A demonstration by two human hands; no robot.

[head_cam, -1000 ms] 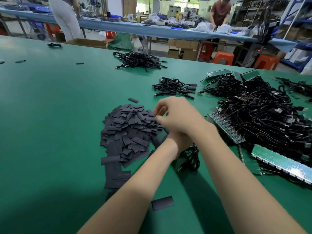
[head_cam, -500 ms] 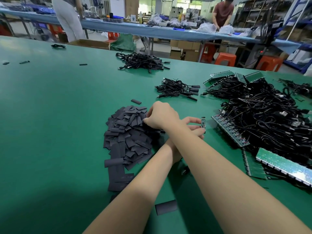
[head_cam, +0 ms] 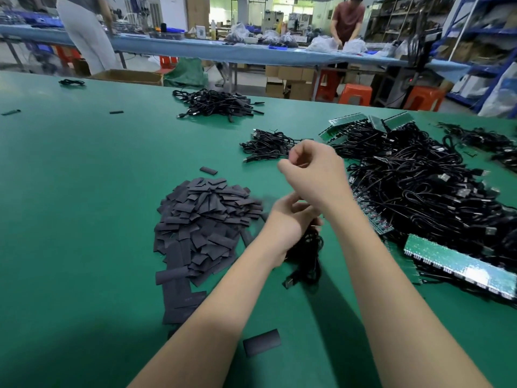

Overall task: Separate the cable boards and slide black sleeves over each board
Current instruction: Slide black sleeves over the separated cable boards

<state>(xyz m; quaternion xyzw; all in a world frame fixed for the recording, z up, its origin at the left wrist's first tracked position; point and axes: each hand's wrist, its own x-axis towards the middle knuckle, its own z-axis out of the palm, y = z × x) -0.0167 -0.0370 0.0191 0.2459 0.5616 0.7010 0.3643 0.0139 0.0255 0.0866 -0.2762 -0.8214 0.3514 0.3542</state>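
Note:
My left hand (head_cam: 291, 219) grips a coiled black cable (head_cam: 307, 253); its USB plug hangs just above the green table (head_cam: 84, 191), and its board is hidden in my fingers. Crossed above it, my right hand (head_cam: 316, 175) is raised with curled fingers. Motion blur hides whether anything is pinched in them. The pile of flat black sleeves (head_cam: 204, 219) lies just left of my hands. One loose sleeve (head_cam: 261, 343) lies near my left forearm. At the right sits a big tangle of cables (head_cam: 419, 191) with green board strips (head_cam: 458, 264) attached.
Two smaller bundles of cables (head_cam: 215, 105) (head_cam: 265, 145) lie farther back on the table. Stray sleeves (head_cam: 208, 170) dot the surface. Beyond the table edge are a long blue bench, orange stools, cardboard boxes and two people standing.
My right hand has lifted off the sleeve pile and moved up and to the right. The left hand has kept hold of the cable and shifted slightly.

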